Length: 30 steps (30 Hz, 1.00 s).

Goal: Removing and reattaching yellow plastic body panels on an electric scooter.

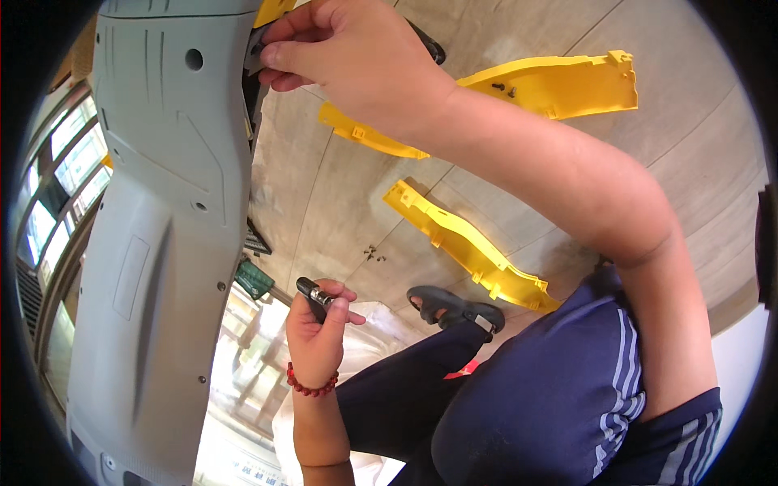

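My left hand [318, 332], with a red bead bracelet at its wrist, is closed around a short black-handled tool with a metal neck [314, 292]. Its tip is not clear to see. Higher up, my right hand [340, 57] reaches to the side edge of a large grey plastic vehicle body [158, 235]. Thumb and fingers pinch a thin dark grey piece [255, 61] at that edge, near a bit of yellow trim [273, 10]. Screw holes dot the grey shell, and a dark gap runs along its side below my right fingers.
Curved yellow plastic panels [470, 247] lie on the tiled floor, with another yellow panel [567, 85] farther off carrying two dark screws. Several small screws [374, 253] sit loose on the floor. Close by are a black sandal [454, 309] on my foot and a green object [254, 279].
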Available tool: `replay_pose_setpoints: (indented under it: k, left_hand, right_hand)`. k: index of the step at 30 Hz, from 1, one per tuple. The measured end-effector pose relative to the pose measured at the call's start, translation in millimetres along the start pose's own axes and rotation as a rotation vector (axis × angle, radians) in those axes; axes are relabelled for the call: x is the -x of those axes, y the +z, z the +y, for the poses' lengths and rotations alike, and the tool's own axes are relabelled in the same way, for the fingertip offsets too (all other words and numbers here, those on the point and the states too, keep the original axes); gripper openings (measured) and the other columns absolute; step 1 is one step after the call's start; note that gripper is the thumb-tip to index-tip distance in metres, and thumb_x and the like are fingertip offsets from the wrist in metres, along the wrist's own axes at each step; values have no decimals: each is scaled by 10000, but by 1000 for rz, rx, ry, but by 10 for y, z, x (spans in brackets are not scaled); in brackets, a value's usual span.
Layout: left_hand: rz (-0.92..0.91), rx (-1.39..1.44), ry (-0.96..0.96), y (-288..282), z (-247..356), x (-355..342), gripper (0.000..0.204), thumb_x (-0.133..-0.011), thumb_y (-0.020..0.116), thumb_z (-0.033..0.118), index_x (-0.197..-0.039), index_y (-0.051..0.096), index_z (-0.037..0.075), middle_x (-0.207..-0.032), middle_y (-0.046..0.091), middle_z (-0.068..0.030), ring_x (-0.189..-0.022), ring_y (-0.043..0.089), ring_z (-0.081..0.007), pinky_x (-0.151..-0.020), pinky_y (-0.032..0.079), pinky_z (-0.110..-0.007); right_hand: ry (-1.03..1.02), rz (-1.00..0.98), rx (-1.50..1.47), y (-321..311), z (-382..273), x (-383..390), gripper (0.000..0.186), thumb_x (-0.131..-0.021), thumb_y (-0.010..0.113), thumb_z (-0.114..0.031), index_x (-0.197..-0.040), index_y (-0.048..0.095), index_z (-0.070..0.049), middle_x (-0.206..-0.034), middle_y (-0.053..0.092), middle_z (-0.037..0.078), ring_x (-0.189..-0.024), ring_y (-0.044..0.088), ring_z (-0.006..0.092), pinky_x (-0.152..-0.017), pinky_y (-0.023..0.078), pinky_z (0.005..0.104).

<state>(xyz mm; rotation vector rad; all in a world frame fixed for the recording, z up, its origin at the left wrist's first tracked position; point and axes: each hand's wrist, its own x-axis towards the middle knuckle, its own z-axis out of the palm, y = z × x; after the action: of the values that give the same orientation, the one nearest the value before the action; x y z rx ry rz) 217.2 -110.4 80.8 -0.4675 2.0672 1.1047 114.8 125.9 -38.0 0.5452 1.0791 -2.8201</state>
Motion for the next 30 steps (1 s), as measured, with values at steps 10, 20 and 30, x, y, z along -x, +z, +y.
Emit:
replay_pose_setpoints:
  k: [10,20,30]
  left_hand:
    - [21,-61,-12,-64,96,3,149,-859,525,-9,-1008,537,-12,-930,570,-99,-816,572,-135,-644,545,-269]
    - [5,-123,3,-152,195,-11,132,-860,527,-8,-991,545,-14,-922,573,-94,-804,574,-129,-647,538,-262]
    - [2,-135,0,-147,202,59,136,-857,522,-22,-991,549,-13,-939,571,-96,-815,574,-128,-659,538,-264]
  right_hand:
    - [-148,20,-14,50,17,64,158,-840,580,-78,-889,587,71,-801,624,98,-718,589,156,-671,468,250]
    - [48,-80,-500,154,37,54,193,-921,483,-109,-887,553,67,-810,585,92,-709,570,157,-699,493,250]
    - [143,-67,-564,167,-89,141,167,-924,469,-95,-922,530,61,-873,553,88,-777,552,149,-740,476,230]
